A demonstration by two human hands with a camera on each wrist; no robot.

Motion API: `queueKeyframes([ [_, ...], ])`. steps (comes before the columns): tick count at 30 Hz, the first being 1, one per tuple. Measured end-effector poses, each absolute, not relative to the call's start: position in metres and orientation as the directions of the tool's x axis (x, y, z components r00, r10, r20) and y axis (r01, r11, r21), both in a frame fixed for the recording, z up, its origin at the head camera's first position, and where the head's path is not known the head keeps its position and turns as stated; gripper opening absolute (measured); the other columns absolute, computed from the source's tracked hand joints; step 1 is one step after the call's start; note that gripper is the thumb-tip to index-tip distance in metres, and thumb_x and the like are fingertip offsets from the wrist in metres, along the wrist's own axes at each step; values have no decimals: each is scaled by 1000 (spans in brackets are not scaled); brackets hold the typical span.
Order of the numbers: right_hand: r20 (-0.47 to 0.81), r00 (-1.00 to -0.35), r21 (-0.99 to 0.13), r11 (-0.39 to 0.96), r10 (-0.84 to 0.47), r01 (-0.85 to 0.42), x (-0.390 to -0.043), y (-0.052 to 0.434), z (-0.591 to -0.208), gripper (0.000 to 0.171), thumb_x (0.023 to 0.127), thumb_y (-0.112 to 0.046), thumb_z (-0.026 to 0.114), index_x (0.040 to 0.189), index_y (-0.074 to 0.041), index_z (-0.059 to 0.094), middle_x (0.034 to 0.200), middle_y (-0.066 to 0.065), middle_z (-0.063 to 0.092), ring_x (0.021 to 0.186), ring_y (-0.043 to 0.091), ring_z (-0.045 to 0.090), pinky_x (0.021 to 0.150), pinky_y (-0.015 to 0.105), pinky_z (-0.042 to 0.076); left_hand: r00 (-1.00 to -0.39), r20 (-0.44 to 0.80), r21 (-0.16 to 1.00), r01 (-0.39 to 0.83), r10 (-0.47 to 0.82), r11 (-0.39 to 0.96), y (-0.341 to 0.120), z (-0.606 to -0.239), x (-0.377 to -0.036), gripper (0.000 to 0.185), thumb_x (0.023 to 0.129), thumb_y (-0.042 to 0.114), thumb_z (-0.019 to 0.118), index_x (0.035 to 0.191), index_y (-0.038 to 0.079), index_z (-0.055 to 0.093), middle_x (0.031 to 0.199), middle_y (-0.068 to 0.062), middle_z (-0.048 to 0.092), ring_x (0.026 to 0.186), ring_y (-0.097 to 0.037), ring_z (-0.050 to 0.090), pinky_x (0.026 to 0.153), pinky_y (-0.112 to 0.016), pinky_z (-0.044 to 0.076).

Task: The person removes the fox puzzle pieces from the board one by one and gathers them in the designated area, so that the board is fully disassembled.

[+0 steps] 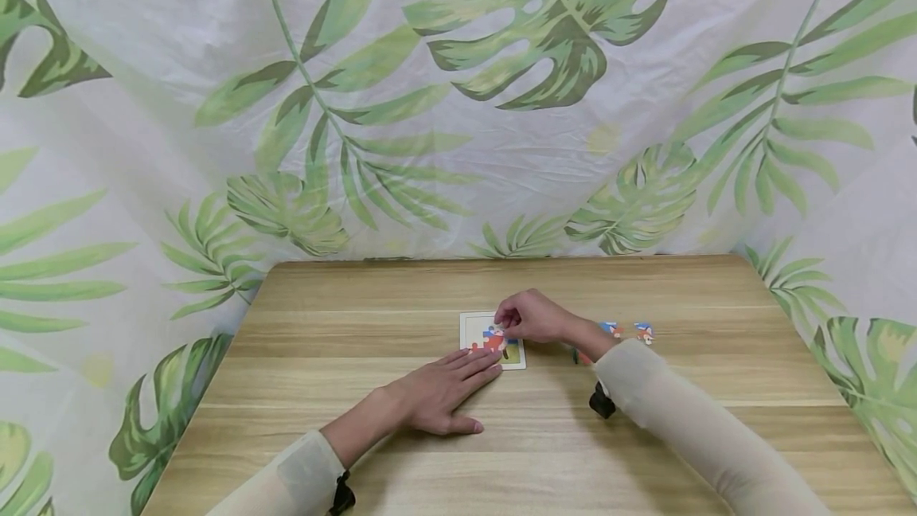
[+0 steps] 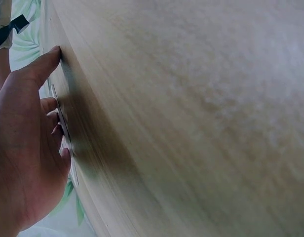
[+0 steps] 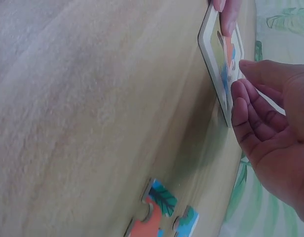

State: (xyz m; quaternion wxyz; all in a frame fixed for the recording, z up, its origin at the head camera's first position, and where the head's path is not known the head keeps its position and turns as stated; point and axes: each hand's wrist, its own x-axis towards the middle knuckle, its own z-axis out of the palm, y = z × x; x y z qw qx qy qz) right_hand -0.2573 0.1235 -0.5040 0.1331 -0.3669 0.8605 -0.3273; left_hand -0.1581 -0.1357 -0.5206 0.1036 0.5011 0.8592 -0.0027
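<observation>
A small white puzzle board (image 1: pixel 473 326) with a partly built colourful picture lies flat in the middle of the wooden table (image 1: pixel 344 293). My left hand (image 1: pixel 458 388) lies flat on the table, its straight fingers touching the board's near-left edge (image 2: pixel 63 123). My right hand (image 1: pixel 526 315) hovers over the board's right part with curled fingers, and its thumb and fingertips (image 3: pixel 239 91) pinch a small puzzle piece against the board (image 3: pixel 211 44). Loose puzzle pieces (image 1: pixel 629 331) lie to the right, behind my right wrist, and show close up in the right wrist view (image 3: pixel 159 210).
A leaf-printed cloth (image 1: pixel 458 102) hangs behind and beside the table. Black wrist straps (image 1: pixel 602 403) sit on both sleeves. The table's far edge meets the cloth just beyond the board.
</observation>
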Motion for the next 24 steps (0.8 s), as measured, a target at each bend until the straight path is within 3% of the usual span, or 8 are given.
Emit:
queueKeyframes([
  [12, -2, -715, -641, 550, -699, -535, -256, 117, -508, 15, 85, 0, 85, 98, -3, 77, 83, -2, 74, 76, 1, 64, 72, 20, 56, -474, -178, 109, 861, 862, 496, -136, -520, -157, 88, 106, 65, 45, 171, 12, 17, 179, -5, 8, 165, -23, 8, 133, -41, 15],
  [24, -38, -677, -634, 541, -735, -553, -260, 117, -504, 19, 85, 2, 83, 103, -2, 78, 88, 5, 74, 77, 5, 62, 71, 19, 53, -472, -179, 111, 862, 863, 495, -136, -520, -158, 88, 107, 65, 45, 171, 12, 17, 179, -6, 8, 165, -24, 9, 133, -42, 15],
])
